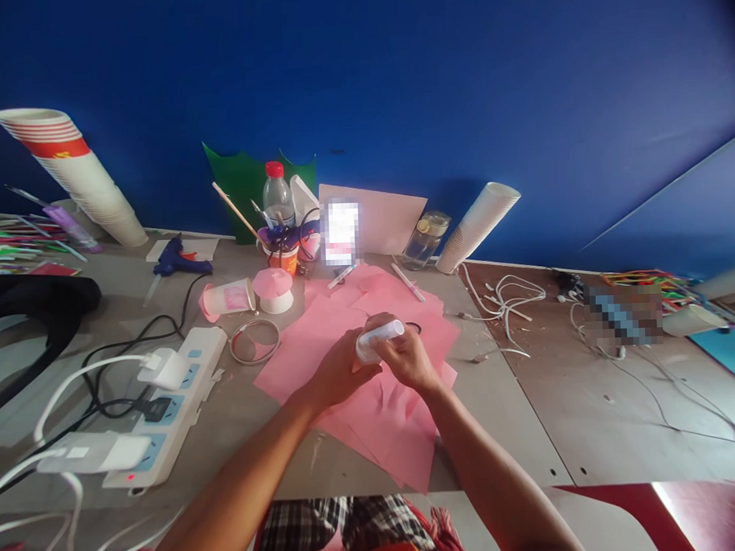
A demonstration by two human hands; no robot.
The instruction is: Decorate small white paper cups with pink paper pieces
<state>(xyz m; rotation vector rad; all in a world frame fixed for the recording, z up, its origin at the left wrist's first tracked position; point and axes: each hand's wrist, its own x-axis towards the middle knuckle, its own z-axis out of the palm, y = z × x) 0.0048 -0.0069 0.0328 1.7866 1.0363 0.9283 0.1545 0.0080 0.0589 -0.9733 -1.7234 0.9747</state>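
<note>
Over a pile of pink paper sheets [286, 375], my two hands meet at the middle of the table. My left hand [342, 369] is wrapped round a small white paper cup [365, 352], mostly hidden by my fingers. In my right hand [411, 358] is a white tube that looks like a glue stick [386, 332], lying across the cup; whether its far tip touches the cup I cannot tell. Left of the pile, a cup with a pink paper top [273, 290] stands upright beside a pink-marked cup [231, 297] lying on its side.
A power strip [173, 411] with white plugs and cables lies at left, near a blue glue gun [177, 258] and a tape ring [255, 342]. Behind the paper stand a lit phone [342, 232], a glass jar [425, 240] and a leaning cup stack [480, 226]. White cables [513, 298] lie at right.
</note>
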